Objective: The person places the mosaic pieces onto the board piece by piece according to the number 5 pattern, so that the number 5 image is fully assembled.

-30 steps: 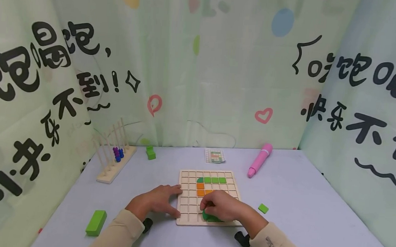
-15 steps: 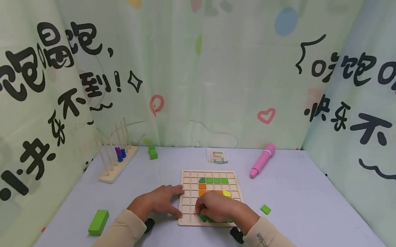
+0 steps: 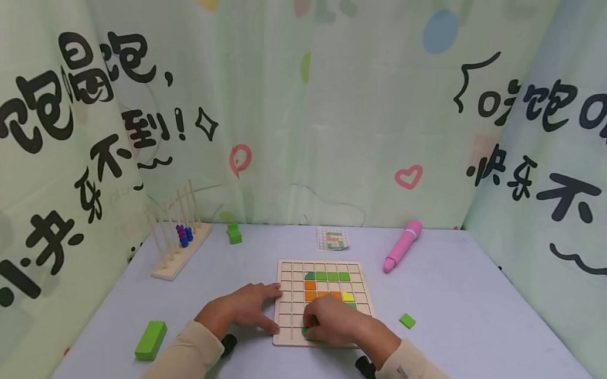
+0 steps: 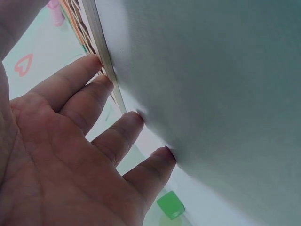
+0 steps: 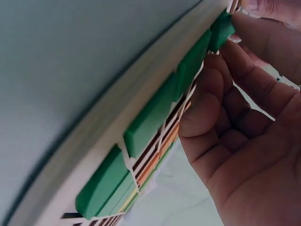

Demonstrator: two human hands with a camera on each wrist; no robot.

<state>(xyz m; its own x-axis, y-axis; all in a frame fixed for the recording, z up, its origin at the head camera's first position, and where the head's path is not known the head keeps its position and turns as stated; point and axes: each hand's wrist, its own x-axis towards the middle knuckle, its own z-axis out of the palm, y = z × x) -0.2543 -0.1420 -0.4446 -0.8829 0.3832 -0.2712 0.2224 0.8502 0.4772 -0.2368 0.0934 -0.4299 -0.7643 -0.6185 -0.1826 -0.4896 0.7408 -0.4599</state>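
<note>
A square wooden grid board [image 3: 284,317] lies on the table with green, orange and yellow tiles set in it. My left hand [image 3: 242,305] rests at the board's left side, fingers spread; in the left wrist view fingertips [image 4: 96,63] touch its edge. My right hand [image 3: 333,321] is over the board's near part with curled fingers. In the right wrist view it pinches a dark green tile [image 5: 221,32] at the end of the near row. Other dark green tiles [image 5: 150,115] sit along that row. My right hand hides much of them in the head view.
A loose green tile [image 3: 407,320] lies right of the board. A green block [image 3: 151,341] is at front left, more green blocks [image 3: 234,234] at the back. A peg rack [image 3: 182,257] with beads, a pattern card [image 3: 333,239] and a pink marker-shaped object [image 3: 403,247] stand around.
My right hand has shifted left over the near row of the board, then slightly back right. The left hand stays at the board's edge. The camera view has shifted a little.
</note>
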